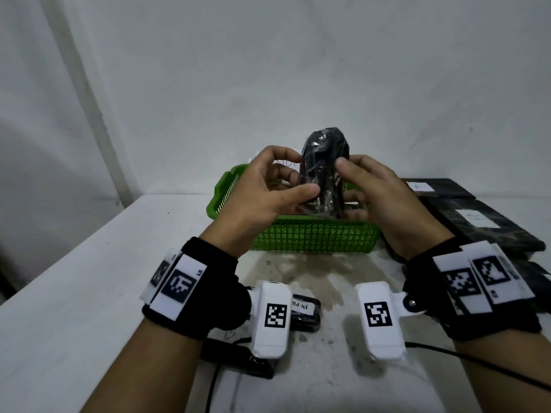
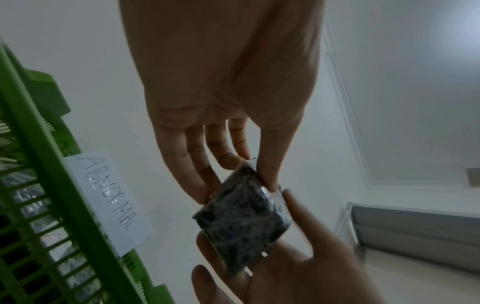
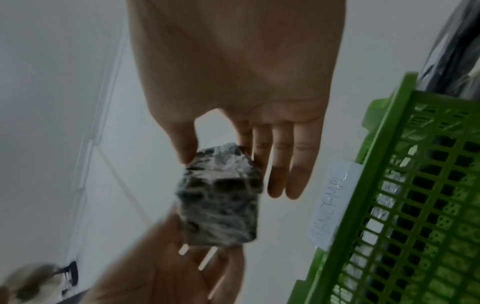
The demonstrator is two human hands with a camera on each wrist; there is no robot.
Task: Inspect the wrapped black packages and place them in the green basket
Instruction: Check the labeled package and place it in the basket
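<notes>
A black package (image 1: 323, 171) wrapped in clear film stands upright between both hands, above the green basket (image 1: 313, 236). My left hand (image 1: 268, 189) pinches its left side between thumb and fingers. My right hand (image 1: 372, 192) grips its right side, thumb in front. In the left wrist view the package (image 2: 241, 218) sits at the fingertips of the left hand (image 2: 223, 148), with the right hand (image 2: 298, 267) below it. The right wrist view shows the package (image 3: 221, 199) blurred, pinched by the right hand (image 3: 233, 144), beside the basket (image 3: 405, 205).
Flat black wrapped packages (image 1: 474, 216) with white labels lie stacked at the right of the white table (image 1: 74, 293). A white label reading ABNORMAL (image 2: 109, 199) hangs on the basket's far wall. A small black labelled item (image 1: 305, 311) and cables lie near the front.
</notes>
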